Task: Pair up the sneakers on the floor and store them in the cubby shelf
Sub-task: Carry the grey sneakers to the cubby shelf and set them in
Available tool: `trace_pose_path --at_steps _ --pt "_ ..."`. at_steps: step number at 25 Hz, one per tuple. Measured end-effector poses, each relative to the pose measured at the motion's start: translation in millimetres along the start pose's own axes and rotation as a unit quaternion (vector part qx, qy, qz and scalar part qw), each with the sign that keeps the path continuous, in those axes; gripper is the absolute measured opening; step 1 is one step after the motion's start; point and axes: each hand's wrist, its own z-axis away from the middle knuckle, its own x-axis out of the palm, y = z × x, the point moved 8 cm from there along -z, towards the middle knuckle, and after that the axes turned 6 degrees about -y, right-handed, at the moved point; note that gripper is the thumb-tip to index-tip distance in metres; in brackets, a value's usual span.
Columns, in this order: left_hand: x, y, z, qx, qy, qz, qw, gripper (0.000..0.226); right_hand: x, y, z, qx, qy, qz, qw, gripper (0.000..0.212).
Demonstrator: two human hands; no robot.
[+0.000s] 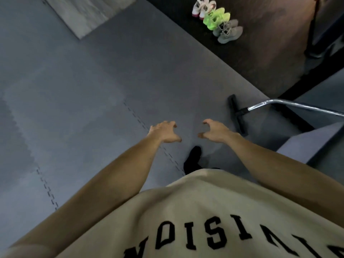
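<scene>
Three pairs of sneakers stand side by side on the dark floor at the top right: a white and pink pair [203,7], a neon green pair [216,18] and a grey pair [229,31]. Both my arms reach forward over the grey mat. My left hand [165,132] and my right hand [216,130] hover with fingers loosely curled, facing each other, holding nothing. They are far from the sneakers. No cubby shelf is in view.
Grey interlocking foam mats [93,90] cover the floor. A vacuum nozzle [237,116] on a metal tube [297,106] lies to the right of my right hand. My black-socked foot [193,159] shows below the hands. A pale board [87,13] lies top left.
</scene>
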Motion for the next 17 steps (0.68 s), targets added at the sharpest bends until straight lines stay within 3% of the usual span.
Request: trace_pose_path --at_steps 8,17 --pt "-152.2 -6.8 -112.7 -0.012 0.013 0.008 1.0 0.078 -122.7 -69.8 -132.7 0.003 -0.04 0.041 0.998 0.079" --pt "-347.5 -37.3 -286.0 0.027 0.008 0.003 1.0 0.073 -269.5 -151.9 -299.0 0.043 -0.006 0.039 0.998 0.073"
